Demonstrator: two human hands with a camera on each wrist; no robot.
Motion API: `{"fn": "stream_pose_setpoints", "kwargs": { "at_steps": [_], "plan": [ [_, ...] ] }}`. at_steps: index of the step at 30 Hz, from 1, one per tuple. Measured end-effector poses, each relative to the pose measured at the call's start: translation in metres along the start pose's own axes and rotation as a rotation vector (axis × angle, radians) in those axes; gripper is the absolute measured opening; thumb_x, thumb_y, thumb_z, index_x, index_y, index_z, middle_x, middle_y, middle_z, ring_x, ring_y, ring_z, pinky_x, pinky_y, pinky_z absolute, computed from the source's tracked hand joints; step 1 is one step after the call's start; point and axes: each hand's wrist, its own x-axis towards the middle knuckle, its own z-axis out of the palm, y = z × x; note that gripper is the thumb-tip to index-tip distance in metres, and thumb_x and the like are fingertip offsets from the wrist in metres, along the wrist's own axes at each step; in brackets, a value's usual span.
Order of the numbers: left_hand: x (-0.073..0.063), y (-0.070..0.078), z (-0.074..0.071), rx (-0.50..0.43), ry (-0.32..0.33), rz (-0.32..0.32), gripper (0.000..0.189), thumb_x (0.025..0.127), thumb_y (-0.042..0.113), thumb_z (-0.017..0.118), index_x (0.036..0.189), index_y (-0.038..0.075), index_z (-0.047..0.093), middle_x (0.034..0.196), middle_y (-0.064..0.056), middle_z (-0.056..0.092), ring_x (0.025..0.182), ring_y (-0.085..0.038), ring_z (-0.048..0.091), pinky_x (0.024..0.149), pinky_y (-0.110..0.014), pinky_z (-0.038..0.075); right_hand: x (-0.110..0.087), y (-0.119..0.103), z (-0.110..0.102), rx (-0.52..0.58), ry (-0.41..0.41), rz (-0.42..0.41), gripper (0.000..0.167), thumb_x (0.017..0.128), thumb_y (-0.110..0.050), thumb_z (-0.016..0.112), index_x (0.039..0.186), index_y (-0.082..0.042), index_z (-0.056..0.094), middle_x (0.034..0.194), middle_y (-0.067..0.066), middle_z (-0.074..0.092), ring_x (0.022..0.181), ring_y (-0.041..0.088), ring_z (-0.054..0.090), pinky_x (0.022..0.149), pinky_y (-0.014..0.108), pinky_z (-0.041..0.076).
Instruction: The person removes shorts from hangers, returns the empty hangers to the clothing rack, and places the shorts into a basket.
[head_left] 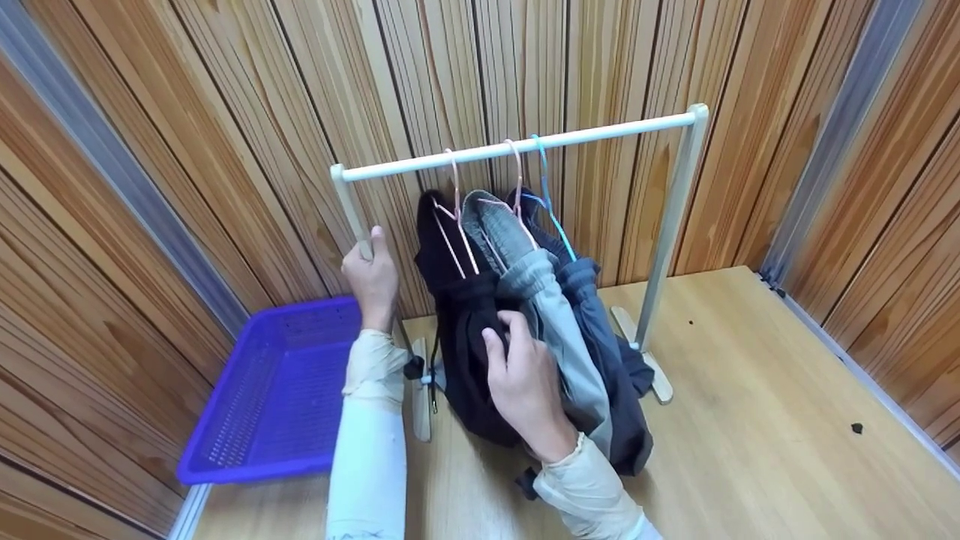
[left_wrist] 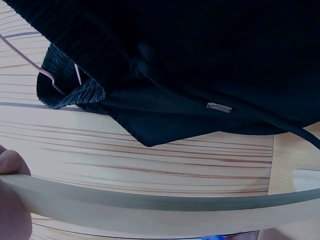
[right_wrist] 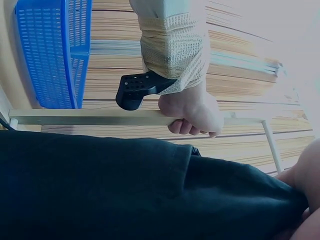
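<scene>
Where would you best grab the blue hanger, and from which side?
Probably by the neck of the blue hanger, just below its hook, coming from the right: that part stands bare above the dark grey garment, and the rail is free on that side, while a pink hanger hangs close on the left.
</scene>
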Motion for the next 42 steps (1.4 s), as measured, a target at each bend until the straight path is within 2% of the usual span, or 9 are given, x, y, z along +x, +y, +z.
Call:
{"fn": "stream_pose_setpoints", "kwargs": {
  "at_steps": [4,12,19,28,36,42],
  "plan": [
    [-0.001,0.001,-0.001,-0.003,0.005,0.007,0.059,0.103,0.025,0.064,0.055,0.026,0.03,0.048,0.018,0.024,0.048,-0.002,0.02,0.05,-0.022,0.018,-0.001,0.001,0.001,-0.01,0.021,-0.035,0.022,0.105,-0.017,0.063,0.12,-0.001,0.065,0.075,0.015,0.074,0.065,0.025,0.067,0.063,0.045,0.055],
    [-0.002,0.004,-0.002,0.015,0.0,-0.025,0.059,0.102,0.028,0.066,0.056,0.025,0.029,0.049,0.016,0.024,0.049,-0.003,0.021,0.053,-0.023,0.02,0.001,0.001,0.003,-0.061,0.045,-0.094,0.019,0.104,-0.011,0.06,0.116,0.003,0.063,0.061,0.011,0.063,0.057,0.025,0.061,0.058,0.045,0.052],
    [-0.001,0.008,-0.004,0.034,-0.02,-0.036,0.06,0.101,0.028,0.067,0.056,0.025,0.029,0.048,0.018,0.023,0.05,-0.004,0.021,0.054,-0.025,0.023,0.003,-0.001,0.0,-0.043,0.044,-0.096,0.018,0.103,-0.01,0.06,0.115,0.003,0.063,0.065,0.012,0.066,0.059,0.023,0.06,0.059,0.045,0.052],
    [-0.001,0.007,-0.009,0.08,-0.068,-0.011,0.059,0.103,0.029,0.065,0.057,0.025,0.029,0.05,0.016,0.024,0.051,-0.006,0.022,0.055,-0.025,0.023,0.004,-0.009,-0.008,-0.048,0.034,-0.1,0.018,0.104,-0.01,0.059,0.115,0.003,0.063,0.057,0.006,0.054,0.054,0.017,0.049,0.053,0.041,0.046],
    [-0.002,0.014,-0.015,0.098,-0.097,0.019,0.047,0.105,0.028,0.062,0.067,0.024,0.034,0.057,0.012,0.029,0.057,-0.011,0.029,0.061,-0.027,0.028,0.003,-0.017,-0.02,-0.032,0.044,-0.088,0.02,0.104,-0.012,0.059,0.117,0.003,0.063,0.056,0.006,0.053,0.054,0.018,0.05,0.054,0.042,0.048],
    [-0.003,0.021,-0.016,0.077,-0.108,0.024,0.041,0.107,0.029,0.059,0.073,0.022,0.038,0.061,0.01,0.037,0.06,-0.012,0.038,0.068,-0.029,0.037,0.004,-0.016,-0.026,-0.038,0.044,-0.084,0.02,0.105,-0.012,0.059,0.117,0.002,0.064,0.062,0.012,0.063,0.058,0.023,0.059,0.059,0.046,0.053]
  ]
}}
